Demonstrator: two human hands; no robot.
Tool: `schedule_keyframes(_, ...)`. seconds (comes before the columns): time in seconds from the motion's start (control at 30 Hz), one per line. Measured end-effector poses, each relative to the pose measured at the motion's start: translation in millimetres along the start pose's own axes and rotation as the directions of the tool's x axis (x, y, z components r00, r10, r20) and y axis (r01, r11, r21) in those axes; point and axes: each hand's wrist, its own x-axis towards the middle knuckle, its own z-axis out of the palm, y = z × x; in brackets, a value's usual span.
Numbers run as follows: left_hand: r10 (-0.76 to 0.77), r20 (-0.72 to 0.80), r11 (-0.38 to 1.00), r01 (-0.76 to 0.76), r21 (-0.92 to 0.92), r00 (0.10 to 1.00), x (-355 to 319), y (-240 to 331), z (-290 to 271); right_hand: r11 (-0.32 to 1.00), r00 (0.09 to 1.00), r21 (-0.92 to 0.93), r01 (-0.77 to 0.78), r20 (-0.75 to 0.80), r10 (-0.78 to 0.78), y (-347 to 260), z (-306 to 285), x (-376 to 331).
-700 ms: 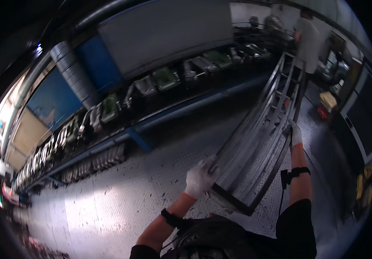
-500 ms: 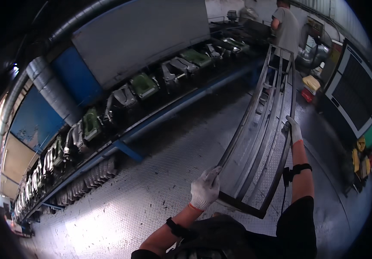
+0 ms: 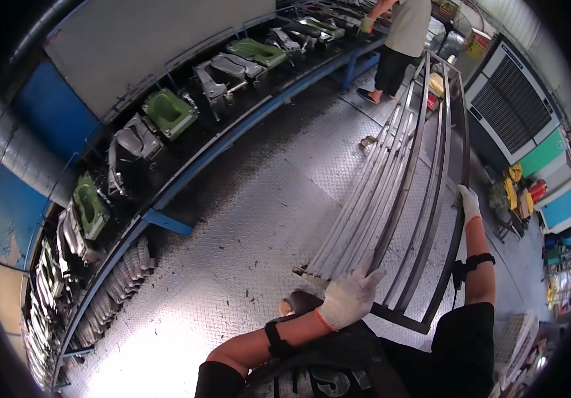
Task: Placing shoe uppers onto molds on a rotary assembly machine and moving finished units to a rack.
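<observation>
Shifted rightward, the frame (image 3: 440, 176) now sits right of the rails (image 3: 358, 215), which I judge leaves them accessible, my left hand (image 3: 350, 298) closed on its near corner beside them, my right hand (image 3: 470, 202) gripping its side away from them.

blue-edged bench (image 3: 196, 140) bearing green parts (image 3: 167, 111), silver parts (image 3: 138, 137)

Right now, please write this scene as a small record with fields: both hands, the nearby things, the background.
Left hand: gloved, holding the near left part of the metal frame
Right hand: gloved, holding the frame's right rail
Beside frame, left: long metal bars
Left side: blue-edged line carrying green parts and silver parts
Far end: another person, standing by the line
Right side: cabinet with dark grille
</observation>
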Motion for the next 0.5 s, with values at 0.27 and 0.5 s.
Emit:
schedule_keyframes(0.27,0.238,0.224,0.875,-0.109,-0.472,0.945,96,-56,-17,0.987,0.980,-0.159,0.030,-0.188,-0.061,14,-28,60)
schedule_keyframes(0.5,0.196,0.602,0.847,0.176,-0.502,0.774,215,-168,-42,0.966,0.972,-0.257,0.027,-0.220,-0.085,21,-48,99)
